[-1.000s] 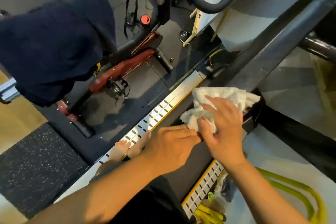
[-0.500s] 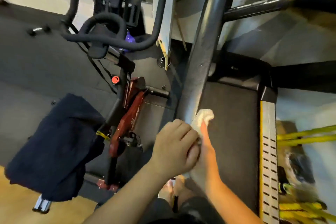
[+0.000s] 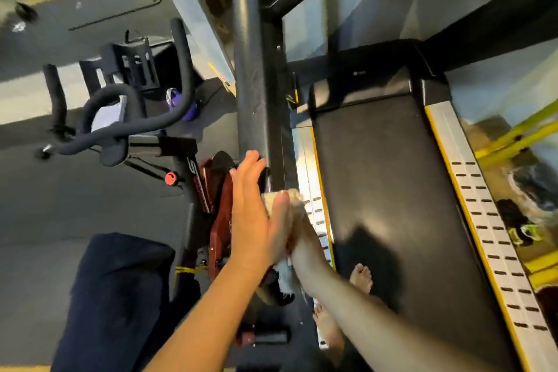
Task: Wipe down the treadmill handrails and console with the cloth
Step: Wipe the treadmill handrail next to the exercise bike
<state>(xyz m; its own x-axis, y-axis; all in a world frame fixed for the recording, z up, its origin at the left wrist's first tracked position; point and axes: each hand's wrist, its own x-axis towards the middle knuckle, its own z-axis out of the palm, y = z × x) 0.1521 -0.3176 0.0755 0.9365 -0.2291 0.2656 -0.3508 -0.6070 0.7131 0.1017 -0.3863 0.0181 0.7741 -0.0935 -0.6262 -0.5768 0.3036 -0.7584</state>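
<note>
**Pressing the cloth (image 3: 283,195) against the treadmill's left handrail (image 3: 256,84)**

The person's left hand (image 3: 252,214) lies flat, fingers straight and together. Its tips touch the near end of the black handrail and its thumb lies over the bunched pale cloth. The right hand (image 3: 300,235) comes in from the right behind the cloth. Only its wrist side shows, so whether its fingers curl round the cloth cannot be told.

The cloth sits trapped between the two hands, right at the rail's near end, with a frayed tail hanging below the wrists. The rail runs off to the far side, between the exercise bike (image 3: 151,145) on the left and the treadmill belt (image 3: 377,190) on the right.

The step in hand looks like wiping this rail. To do it well, the cloth should wrap round the tube rather than ride on one face. It should then travel in one long, evenly pressed stroke toward the far end, with the loose tail gathered in so it cannot snag. The console is not in view and probably remains to be done.
</note>
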